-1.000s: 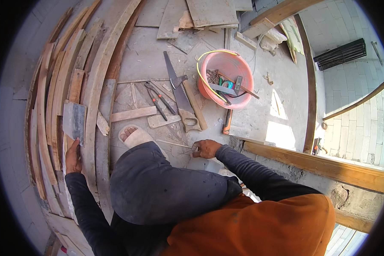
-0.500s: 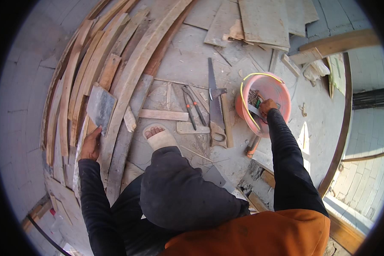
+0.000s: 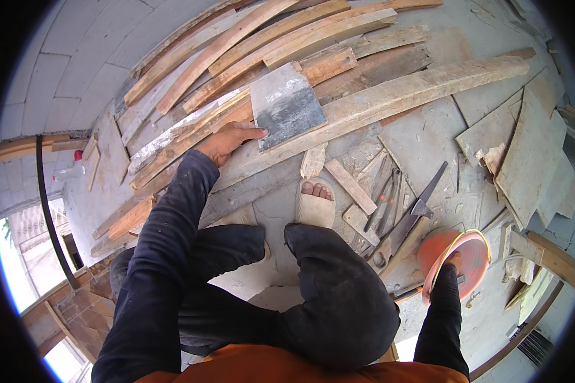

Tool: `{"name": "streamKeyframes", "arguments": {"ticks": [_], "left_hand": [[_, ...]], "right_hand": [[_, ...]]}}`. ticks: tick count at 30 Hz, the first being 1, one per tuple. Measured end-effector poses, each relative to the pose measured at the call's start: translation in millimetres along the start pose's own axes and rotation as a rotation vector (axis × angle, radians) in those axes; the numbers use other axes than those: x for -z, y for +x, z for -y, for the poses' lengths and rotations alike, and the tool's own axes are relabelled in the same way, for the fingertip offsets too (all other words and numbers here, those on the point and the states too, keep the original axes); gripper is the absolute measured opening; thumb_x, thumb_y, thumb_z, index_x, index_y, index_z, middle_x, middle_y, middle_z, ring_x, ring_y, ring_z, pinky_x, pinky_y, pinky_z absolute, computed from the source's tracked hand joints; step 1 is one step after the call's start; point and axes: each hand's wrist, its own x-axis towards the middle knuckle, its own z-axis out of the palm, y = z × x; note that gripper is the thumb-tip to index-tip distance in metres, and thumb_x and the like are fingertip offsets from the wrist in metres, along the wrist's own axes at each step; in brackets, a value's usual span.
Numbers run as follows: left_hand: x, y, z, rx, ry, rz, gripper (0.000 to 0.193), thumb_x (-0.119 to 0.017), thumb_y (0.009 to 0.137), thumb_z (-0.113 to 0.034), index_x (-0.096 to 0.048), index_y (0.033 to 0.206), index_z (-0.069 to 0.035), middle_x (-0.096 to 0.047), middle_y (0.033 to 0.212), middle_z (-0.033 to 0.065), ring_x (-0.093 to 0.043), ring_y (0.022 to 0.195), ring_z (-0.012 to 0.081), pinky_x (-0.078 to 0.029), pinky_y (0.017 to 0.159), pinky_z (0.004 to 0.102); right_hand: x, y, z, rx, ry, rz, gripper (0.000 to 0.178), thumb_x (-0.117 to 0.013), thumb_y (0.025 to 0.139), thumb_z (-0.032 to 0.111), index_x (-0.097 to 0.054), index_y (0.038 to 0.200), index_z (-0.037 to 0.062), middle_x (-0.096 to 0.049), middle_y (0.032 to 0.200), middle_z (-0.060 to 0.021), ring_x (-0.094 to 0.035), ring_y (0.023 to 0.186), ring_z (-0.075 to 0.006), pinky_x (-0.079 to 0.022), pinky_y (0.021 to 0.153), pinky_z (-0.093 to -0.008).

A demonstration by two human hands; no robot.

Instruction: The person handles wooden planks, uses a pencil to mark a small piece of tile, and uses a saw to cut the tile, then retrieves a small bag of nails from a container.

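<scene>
I'm now reaching my right grip into the bucket, no longer keeping it outside; its hold I cannot tell. My left grip is touching the board's edge, closure unclear. The board is lying across planks, so work is spanning two spots.

I count two hands of mine, left hand and right hand. To the right are one bucket, one handsaw, one pincers; far left, one grey board, more than six timbers.
</scene>
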Motion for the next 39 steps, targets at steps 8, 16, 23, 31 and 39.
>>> {"name": "streamKeyframes", "arguments": {"ticks": [8, 16, 23, 31, 39], "left_hand": [[-10, 4, -5, -0.065, 0.052, -0.01, 0.044, -0.079, 0.093, -0.03, -0.07, 0.119, 0.004, -0.072, 0.114, 0.0112, -0.067, 0.105, 0.0173, -0.051, 0.092, 0.0276], [-3, -11, -3, -0.141, 0.176, -0.071, 0.049, -0.082, 0.089, -0.037, -0.073, 0.117, 0.002, -0.072, 0.114, 0.0142, -0.065, 0.107, 0.0225, -0.047, 0.095, 0.0315], [7, 12, 17, -0.222, 0.212, -0.106, 0.057, -0.085, 0.082, -0.043, -0.075, 0.112, 0.004, -0.072, 0.114, 0.0178, -0.064, 0.108, 0.0266, -0.047, 0.096, 0.0345], [10, 17, 22, -0.28, 0.185, -0.082, 0.048, -0.087, 0.076, -0.037, -0.076, 0.1, 0.003, -0.073, 0.094, 0.0127, -0.066, 0.091, 0.0227, -0.05, 0.081, 0.0334], [12, 17, 22, -0.31, 0.247, -0.057, 0.046, -0.086, 0.074, -0.037, -0.076, 0.096, 0.002, -0.072, 0.086, 0.0142, -0.066, 0.079, 0.0245, -0.05, 0.072, 0.0371]], "right_hand": [[-17, 19, -56, 0.049, 0.385, -0.529, 0.058, -0.068, 0.089, 0.037, -0.061, 0.128, -0.0054, -0.065, 0.135, -0.0283, -0.066, 0.123, -0.0365, -0.053, 0.1, -0.0474], [132, -106, -4, 0.115, 1.195, -0.705, 0.048, -0.062, 0.104, 0.041, -0.062, 0.134, 0.0037, -0.061, 0.086, -0.0062, -0.056, 0.065, -0.0137, -0.041, 0.049, -0.0272], [265, -242, 265, 1.049, 0.77, -0.436, 0.038, -0.057, 0.108, 0.031, -0.066, 0.134, 0.0036, -0.067, 0.09, -0.0061, -0.061, 0.076, -0.0144, -0.049, 0.067, -0.0313], [272, -328, 528, 1.697, -0.466, -0.538, 0.027, -0.063, 0.094, 0.012, -0.075, 0.119, 0.0143, -0.074, 0.1, -0.0126, -0.071, 0.096, -0.0343, -0.052, 0.089, -0.0468], [237, -336, 582, 1.753, -0.831, -0.509, 0.025, -0.061, 0.094, 0.014, -0.071, 0.117, 0.0158, -0.074, 0.094, -0.0102, -0.072, 0.093, -0.0307, -0.051, 0.085, -0.0481]]}}
